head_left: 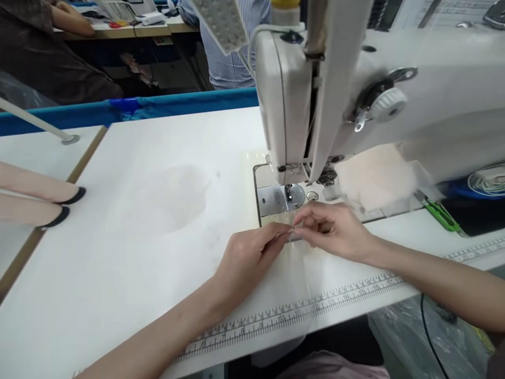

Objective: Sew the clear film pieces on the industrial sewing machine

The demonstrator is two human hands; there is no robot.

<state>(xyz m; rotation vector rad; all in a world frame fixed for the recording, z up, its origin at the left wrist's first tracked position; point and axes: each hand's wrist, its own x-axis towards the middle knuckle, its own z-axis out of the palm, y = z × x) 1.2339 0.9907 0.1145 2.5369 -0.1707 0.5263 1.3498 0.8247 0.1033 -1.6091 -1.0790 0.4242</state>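
Biggest thing here is a white desk (pixel 138 279), with a chunky white sewing machine (pixel 430 105) hogging its far right side. Beyond the far edge there's a person in dark clothes (pixel 43 58) on the left and a person in a striped shirt (pixel 231 58) closer to the middle, plus another desk (pixel 153 31) with odds and ends on it. Some blue cloth (pixel 189 105) runs along the far edge of the white one. Over on the left, two pale pink tube shapes (pixel 35 182) with black ends poke in, lying roughly side by side. Then you've got the two bare hands, just on the near side of the needle area: the left hand (pixel 244 255) comes in from the near left, the right hand (pixel 347 231) from the right, tips practically meeting. To the right, under the machine's arm, sits a pale pink piece of fabric (pixel 379 173). A printed ruler strip (pixel 343 297) follows the near edge, and green-handled snips (pixel 442 213) lie right of the fabric. A shiny metal plate (pixel 272 200) sits under the needle. Smallest of all is a thin bit (pixel 292 229) at the fingertips, just near of that plate: the left fingers pinch it, the right fingers close in on the same spot, but I honestly can't tell if they're gripping too.
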